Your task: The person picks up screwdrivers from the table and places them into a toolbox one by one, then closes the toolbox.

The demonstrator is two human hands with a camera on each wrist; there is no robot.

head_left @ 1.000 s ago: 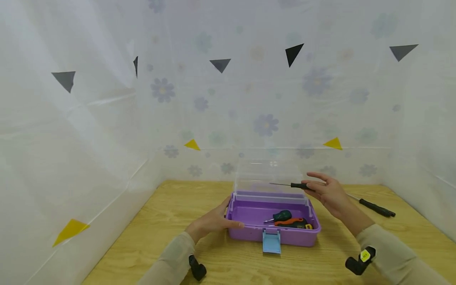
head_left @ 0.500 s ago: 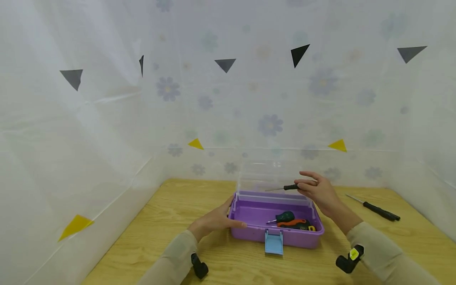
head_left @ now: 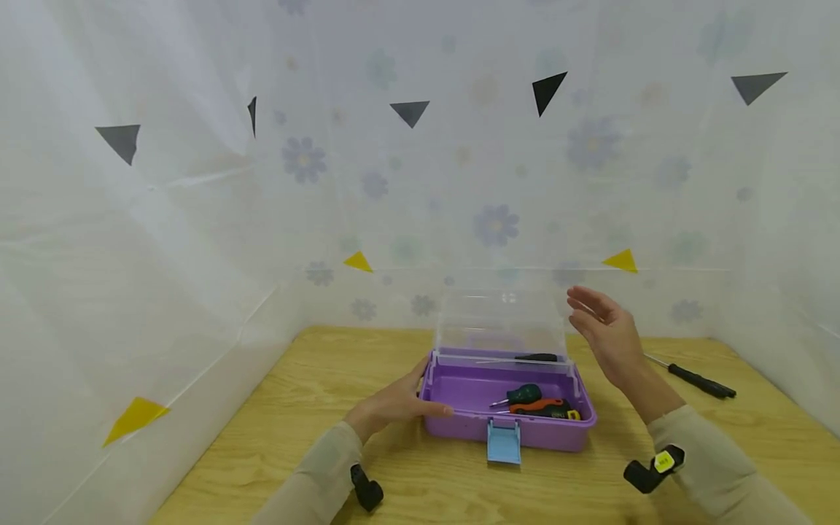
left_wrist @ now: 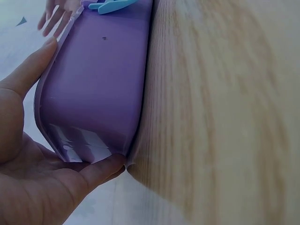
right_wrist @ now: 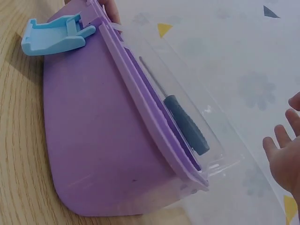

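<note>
A purple toolbox [head_left: 453, 429] with its clear lid [head_left: 502, 321] tipped back stands on the table. My left hand [head_left: 397, 401] holds the box's left end, thumb on the front rim and fingers round the side, as the left wrist view [left_wrist: 89, 93] confirms. My right hand [head_left: 610, 339] is raised beyond the right rear corner, fingers extended, holding nothing. A black-handled screwdriver [head_left: 538, 358] lies along the back of the box by the lid; the right wrist view shows its dark handle [right_wrist: 187, 125]. Inside the box lie a stubby green screwdriver [head_left: 525, 394] and an orange-and-black handled tool [head_left: 541, 408].
Another black-handled screwdriver [head_left: 698, 380] lies on the wooden table [head_left: 262, 452] at the right. The light-blue latch [head_left: 504, 443] hangs down at the box's front. A white flowered sheet [head_left: 420, 182] surrounds the table at the back and sides.
The right hand has let go of the black-handled screwdriver, which now lies at the back of the box, and has lifted away up and right. The left hand has stayed on the box.
</note>
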